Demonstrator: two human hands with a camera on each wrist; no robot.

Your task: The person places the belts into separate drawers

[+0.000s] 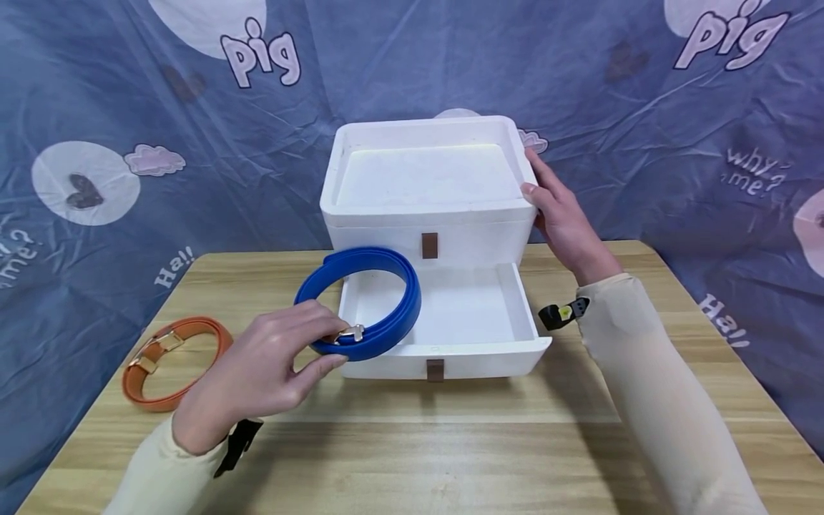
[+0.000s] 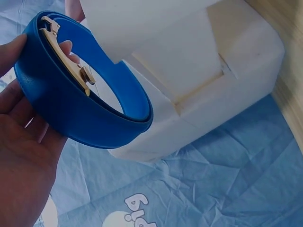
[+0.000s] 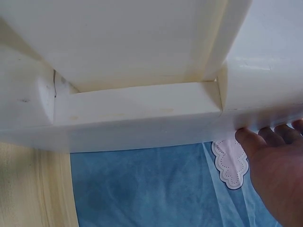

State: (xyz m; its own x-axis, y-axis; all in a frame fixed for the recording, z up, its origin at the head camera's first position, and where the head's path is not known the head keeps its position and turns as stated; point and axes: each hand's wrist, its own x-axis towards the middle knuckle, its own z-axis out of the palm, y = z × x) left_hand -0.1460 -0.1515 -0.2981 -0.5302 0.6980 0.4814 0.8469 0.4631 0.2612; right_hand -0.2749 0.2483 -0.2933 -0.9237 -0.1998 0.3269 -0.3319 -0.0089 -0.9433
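Observation:
My left hand point(image 1: 273, 357) pinches a coiled blue belt point(image 1: 402, 315) near its gold buckle point(image 1: 350, 333). The belt is held up in front of the left part of an open lower drawer point(image 1: 473, 307). In the left wrist view, the fingers go behind the blue coil point(image 2: 90, 118), and the gold clasp shows inside the loop. My right hand point(image 1: 566, 222) rests against the upper right side of a white two-drawer box point(image 1: 380, 239), its thumb at the rim. In the right wrist view, the fingertips point(image 3: 246, 137) touch the box's white side.
A coiled orange-brown belt point(image 1: 219, 350) with a gold buckle lies on the left of the wooden table point(image 1: 412, 458). The box's upper drawer is closed and has a brown tab point(image 1: 430, 245). A blue printed cloth point(image 1: 399, 64) hangs behind and around the table.

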